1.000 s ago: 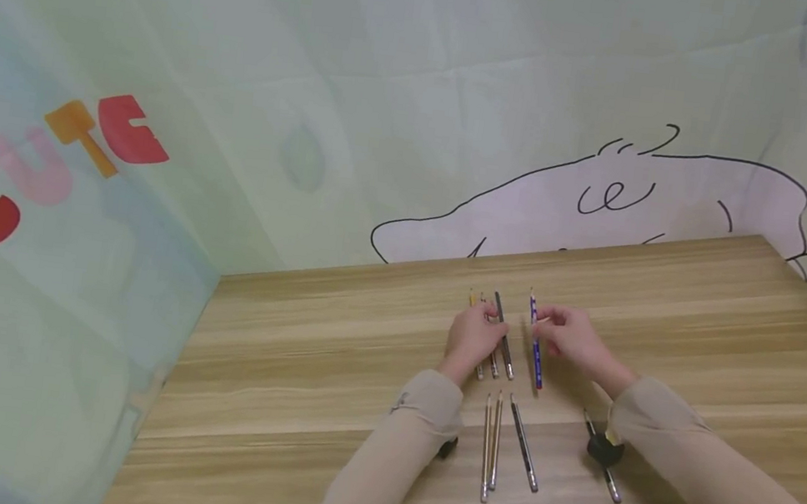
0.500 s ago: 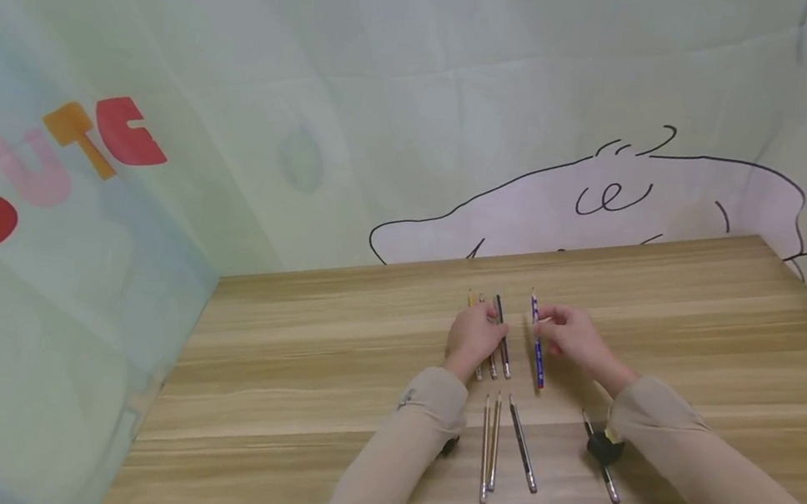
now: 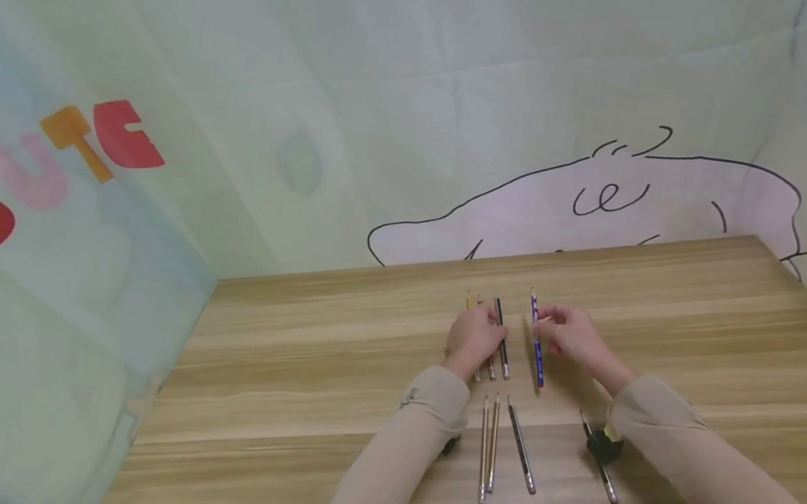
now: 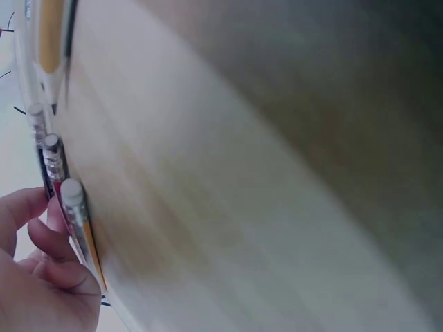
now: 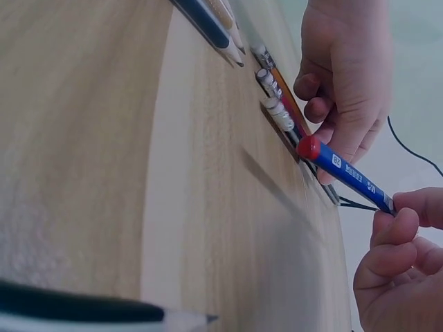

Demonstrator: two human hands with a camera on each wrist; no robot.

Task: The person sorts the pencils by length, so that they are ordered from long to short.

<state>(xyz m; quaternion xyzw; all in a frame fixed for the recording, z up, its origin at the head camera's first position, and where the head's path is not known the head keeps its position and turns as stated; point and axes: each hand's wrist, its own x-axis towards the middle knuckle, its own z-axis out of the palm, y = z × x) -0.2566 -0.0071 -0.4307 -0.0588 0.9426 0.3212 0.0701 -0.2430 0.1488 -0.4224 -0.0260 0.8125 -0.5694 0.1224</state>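
A blue pencil (image 3: 536, 348) with a red end (image 5: 309, 147) lies lengthwise on the wooden table (image 3: 705, 323). My right hand (image 3: 544, 323) pinches it near its far end, and in the right wrist view its fingertips (image 5: 396, 220) close on the shaft. Just to the left, my left hand (image 3: 489, 331) rests with curled fingers on a small bunch of pencils (image 3: 500, 348), yellow and black, with eraser ends (image 4: 72, 196). In the right wrist view the left hand (image 5: 344, 76) covers their far half.
Nearer me lie two wooden pencils (image 3: 488, 449) side by side and a black pencil (image 3: 520, 445). To the right, another pencil (image 3: 608, 477) lies beside a black sharpener (image 3: 605, 445). A printed cloth wall (image 3: 315, 107) stands behind and to the left.
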